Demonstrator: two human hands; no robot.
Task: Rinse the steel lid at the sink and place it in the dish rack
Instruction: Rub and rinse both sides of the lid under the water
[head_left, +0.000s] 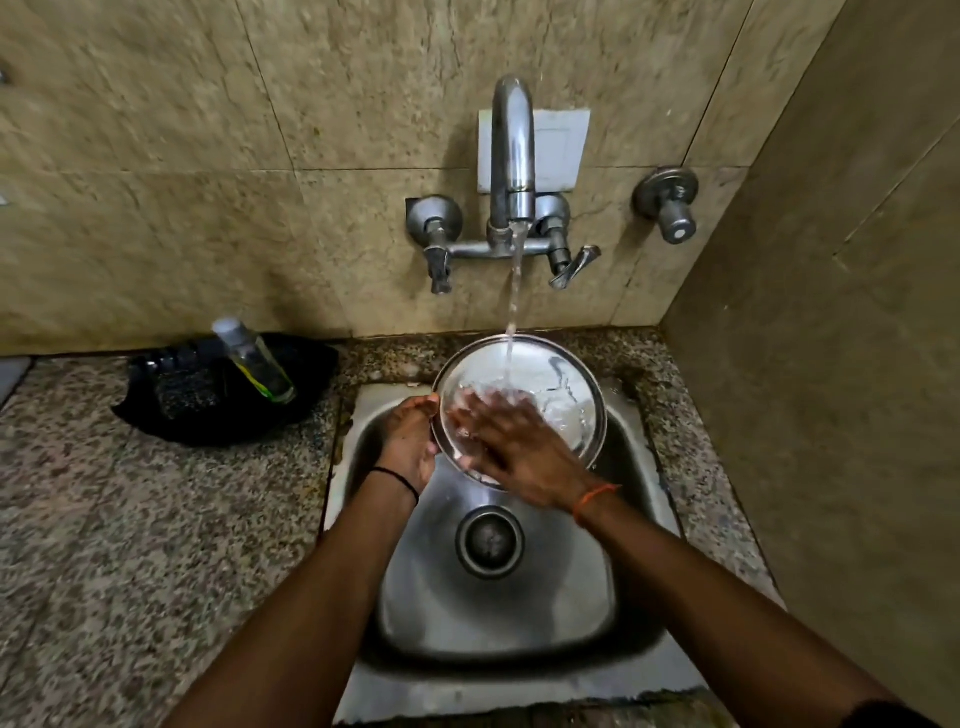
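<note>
The round steel lid (550, 382) is tilted over the far part of the steel sink (498, 613), with water from the tap (513, 156) falling onto its inner face. My left hand (410, 441) grips the lid's left rim from behind. My right hand (511, 447) lies flat on the wet inner surface, fingers spread and blurred. The lid's lower edge is hidden by my right hand.
A black dish rack (208, 395) sits on the granite counter left of the sink, holding a clear glass bottle (254, 361). Tap handles (574, 265) and a wall valve (667, 202) are on the tiled wall. A side wall stands close on the right.
</note>
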